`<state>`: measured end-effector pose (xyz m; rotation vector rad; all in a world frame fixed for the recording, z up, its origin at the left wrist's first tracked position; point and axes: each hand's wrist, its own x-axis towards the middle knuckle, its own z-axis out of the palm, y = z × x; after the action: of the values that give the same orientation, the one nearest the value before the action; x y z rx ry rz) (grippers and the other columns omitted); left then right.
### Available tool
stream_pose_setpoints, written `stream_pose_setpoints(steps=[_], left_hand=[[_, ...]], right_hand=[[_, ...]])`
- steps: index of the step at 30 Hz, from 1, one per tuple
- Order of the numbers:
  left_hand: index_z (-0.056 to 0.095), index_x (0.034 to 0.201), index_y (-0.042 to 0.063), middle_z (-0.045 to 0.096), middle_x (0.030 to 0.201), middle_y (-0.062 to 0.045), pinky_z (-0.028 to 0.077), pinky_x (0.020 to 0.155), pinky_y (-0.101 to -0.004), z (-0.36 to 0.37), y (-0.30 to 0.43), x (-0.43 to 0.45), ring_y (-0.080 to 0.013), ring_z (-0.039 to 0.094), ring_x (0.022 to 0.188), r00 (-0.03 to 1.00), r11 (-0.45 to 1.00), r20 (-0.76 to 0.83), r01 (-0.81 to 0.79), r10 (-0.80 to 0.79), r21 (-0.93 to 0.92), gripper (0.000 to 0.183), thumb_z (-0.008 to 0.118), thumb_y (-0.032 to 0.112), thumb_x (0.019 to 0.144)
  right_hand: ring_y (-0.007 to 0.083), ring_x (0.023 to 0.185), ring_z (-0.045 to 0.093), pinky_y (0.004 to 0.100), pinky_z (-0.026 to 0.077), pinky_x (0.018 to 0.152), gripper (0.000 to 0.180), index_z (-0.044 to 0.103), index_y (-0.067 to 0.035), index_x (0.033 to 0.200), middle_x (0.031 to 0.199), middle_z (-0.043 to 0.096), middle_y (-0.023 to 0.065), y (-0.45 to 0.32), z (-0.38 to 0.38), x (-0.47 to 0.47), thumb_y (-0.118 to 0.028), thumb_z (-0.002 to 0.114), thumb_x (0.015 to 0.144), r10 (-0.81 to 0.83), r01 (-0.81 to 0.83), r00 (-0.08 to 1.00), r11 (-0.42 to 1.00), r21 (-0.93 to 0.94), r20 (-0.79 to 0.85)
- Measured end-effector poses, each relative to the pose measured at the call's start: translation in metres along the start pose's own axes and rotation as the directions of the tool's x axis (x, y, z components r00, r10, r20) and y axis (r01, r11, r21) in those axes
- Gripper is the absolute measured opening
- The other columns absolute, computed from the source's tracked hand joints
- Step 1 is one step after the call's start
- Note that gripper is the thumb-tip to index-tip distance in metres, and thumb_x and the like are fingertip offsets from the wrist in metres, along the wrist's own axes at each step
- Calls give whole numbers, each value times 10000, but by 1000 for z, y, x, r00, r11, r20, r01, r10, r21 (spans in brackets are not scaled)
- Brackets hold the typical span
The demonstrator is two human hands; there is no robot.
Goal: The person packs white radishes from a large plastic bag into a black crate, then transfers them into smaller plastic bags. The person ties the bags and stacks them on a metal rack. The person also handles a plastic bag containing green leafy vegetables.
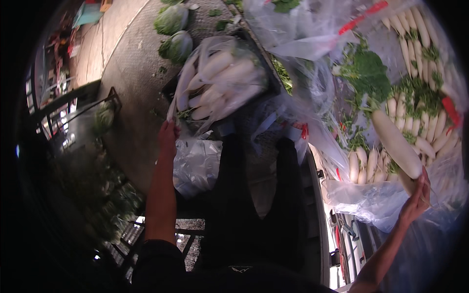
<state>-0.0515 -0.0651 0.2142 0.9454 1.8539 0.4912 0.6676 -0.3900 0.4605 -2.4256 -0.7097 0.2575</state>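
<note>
My left hand [169,131] pinches the gathered edge of a clear plastic bag [199,78]. Inside that bag lie several white daikon radishes [229,75], heaped on a dark tray or scale [273,82]. Out to the right, my right hand [417,197] grips the root end of a large daikon radish [397,143] with green leaves at its far end. Part of a second pale root shows beneath it, near my fingers. Rows of smaller daikon [403,113] with green tops lie below and behind the held one.
Two napa cabbages [180,47] sit beyond the bag, on the grey floor [128,69]. Clear plastic sheeting [293,33] with red strips partly covers the right side. Crumpled plastic [198,164] lies by my legs [234,175]. Dim leafy vegetables [110,197] and a metal frame [69,97] are at left.
</note>
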Motion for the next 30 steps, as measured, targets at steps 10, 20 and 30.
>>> stream_pose_setpoints(steps=[10,20,30], left_hand=[[650,1191,105,479,610,35,476,559,-282,-60,32,19,-86,488,515,993,928,81,108,-85,-358,242,581,309,1080],[643,1359,113,370,572,76,394,577,-250,-62,46,18,-53,331,485,962,782,226,260,-156,-567,327,507,279,1113],[648,1370,110,362,576,83,370,567,-227,-76,36,22,-39,332,494,907,649,292,421,-303,-633,330,537,267,1102]], right_hand=[[225,1101,655,362,493,1002,297,720,39,1212,1198,713,140,-272,195,-62,-176,608,1039,-317,176,830,930,324,459],[292,805,747,388,563,741,288,777,-38,999,875,760,150,-393,447,-175,-296,648,999,-464,251,644,879,405,608],[391,901,727,469,551,844,448,761,-19,1032,942,758,225,-341,583,-116,-420,569,974,118,30,719,979,-200,685]])
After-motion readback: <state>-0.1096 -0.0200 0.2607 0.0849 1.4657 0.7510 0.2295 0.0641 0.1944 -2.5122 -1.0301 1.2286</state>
